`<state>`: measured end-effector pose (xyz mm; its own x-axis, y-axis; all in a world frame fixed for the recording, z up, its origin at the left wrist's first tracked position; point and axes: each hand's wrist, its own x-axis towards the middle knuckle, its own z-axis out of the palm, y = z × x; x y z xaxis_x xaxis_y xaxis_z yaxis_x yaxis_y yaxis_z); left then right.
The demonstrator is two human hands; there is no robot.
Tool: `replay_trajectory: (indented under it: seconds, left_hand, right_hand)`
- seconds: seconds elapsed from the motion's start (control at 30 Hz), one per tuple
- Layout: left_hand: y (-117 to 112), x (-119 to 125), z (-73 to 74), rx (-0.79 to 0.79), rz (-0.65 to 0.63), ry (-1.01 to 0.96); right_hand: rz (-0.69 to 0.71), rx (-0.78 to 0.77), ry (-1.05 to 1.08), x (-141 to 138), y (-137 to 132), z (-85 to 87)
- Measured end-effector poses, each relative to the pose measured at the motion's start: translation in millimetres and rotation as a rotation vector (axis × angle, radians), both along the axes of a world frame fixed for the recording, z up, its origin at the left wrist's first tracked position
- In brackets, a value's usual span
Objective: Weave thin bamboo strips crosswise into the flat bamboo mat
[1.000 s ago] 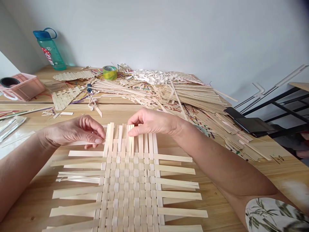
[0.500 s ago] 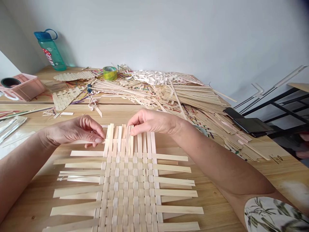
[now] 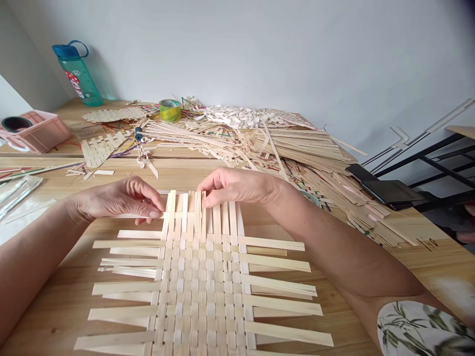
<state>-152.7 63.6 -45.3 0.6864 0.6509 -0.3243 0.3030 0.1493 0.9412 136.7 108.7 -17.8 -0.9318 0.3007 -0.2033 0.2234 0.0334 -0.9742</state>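
A woven mat of pale wooden strips (image 3: 202, 289) lies on the table in front of me, loose strip ends fanning out from both sides. At its far left corner my left hand (image 3: 135, 202) pinches a flat wooden strip (image 3: 128, 216) between thumb and fingers; this strip runs in among the upright ends at the far edge. My right hand (image 3: 226, 188) pinches upright strip ends (image 3: 200, 217) near the middle of that edge. Its fingertips are partly hidden behind the strips.
Behind the mat spread heaps of loose wooden strips (image 3: 297, 148) and a roll of tape (image 3: 169, 110). A water bottle (image 3: 79, 76) and a pink basket (image 3: 48, 131) stand at the left. A black phone (image 3: 386, 190) lies by the right edge.
The mat has shifted slightly to the right, its side strips swinging a little. My left hand has slid slightly right with its strip; my right hand stays nearly in place.
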Motion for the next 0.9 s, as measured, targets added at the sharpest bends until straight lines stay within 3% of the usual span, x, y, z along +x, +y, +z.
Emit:
replay_trajectory:
  seconds: [0.2,0.43,0.57,0.77,0.9]
  left_hand:
    - [-2,0,5.5,-0.012,0.001,-0.021]
    - [-3,2,6.8,-0.027,0.003,-0.041]
    - [-3,3,4.6,-0.023,0.001,-0.046]
    - [-2,6,2.2,-0.027,-0.004,-0.04]
    - [-3,5,4.8,-0.032,-0.007,-0.031]
  right_hand:
    - [-0.097,0.295,-0.055,-1,-4,1.5]
    - [-0.145,0.457,-0.152,-5,-15,12.0]
    - [-0.127,0.425,-0.139,-4,-14,13.5]
    - [-0.077,0.224,-0.035,-3,-8,10.5]
    - [-0.072,0.199,-0.036,-3,-7,6.3]
